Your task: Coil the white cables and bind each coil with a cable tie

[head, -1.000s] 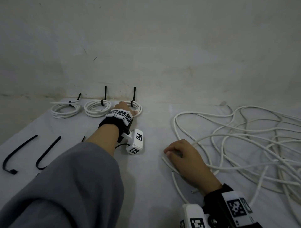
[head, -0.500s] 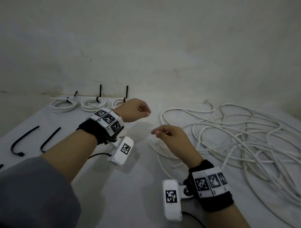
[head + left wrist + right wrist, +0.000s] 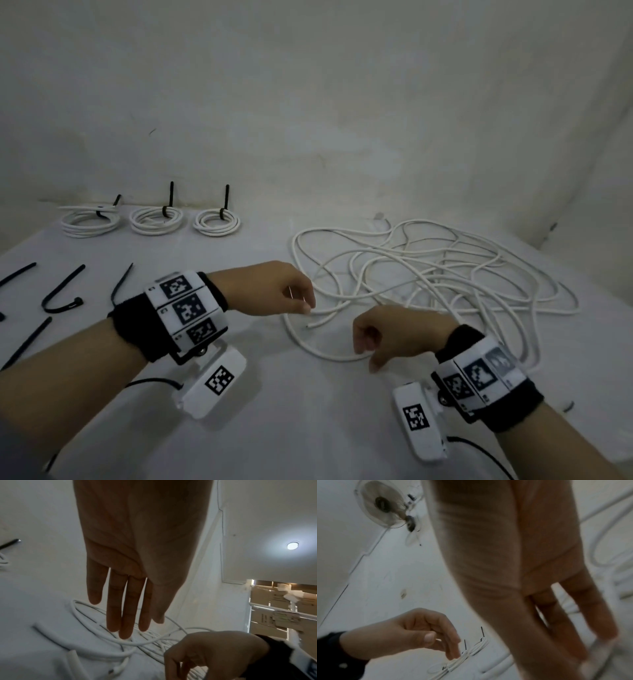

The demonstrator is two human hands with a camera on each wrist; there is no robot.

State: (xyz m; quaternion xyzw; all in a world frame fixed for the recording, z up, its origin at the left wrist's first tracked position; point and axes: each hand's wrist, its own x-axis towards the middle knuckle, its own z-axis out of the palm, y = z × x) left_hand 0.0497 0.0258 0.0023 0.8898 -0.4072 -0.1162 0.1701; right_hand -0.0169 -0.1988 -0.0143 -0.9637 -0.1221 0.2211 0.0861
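Note:
Three white coils, each bound with a black tie, lie in a row at the back left: coil one (image 3: pixel 90 222), coil two (image 3: pixel 156 221), coil three (image 3: pixel 216 222). A loose tangle of white cable (image 3: pixel 428 284) spreads over the right of the table, with one cut end (image 3: pixel 320 321) toward me. My left hand (image 3: pixel 305 305) hovers just above that end, its fingers (image 3: pixel 126 615) straight and holding nothing. My right hand (image 3: pixel 368 353) hangs a little nearer me with loosely bent fingers (image 3: pixel 565 622), also holding nothing.
Several loose black cable ties lie at the left, among them a hooked one (image 3: pixel 61 298) and a bent one (image 3: pixel 121 284). The table (image 3: pixel 308 428) is covered in white cloth and stands against a wall. A wall fan (image 3: pixel 385 504) shows in the right wrist view.
My left hand let go of the third coil and drew back toward the loose cable end. My right hand lifted off the cable on the table and pulled nearer me.

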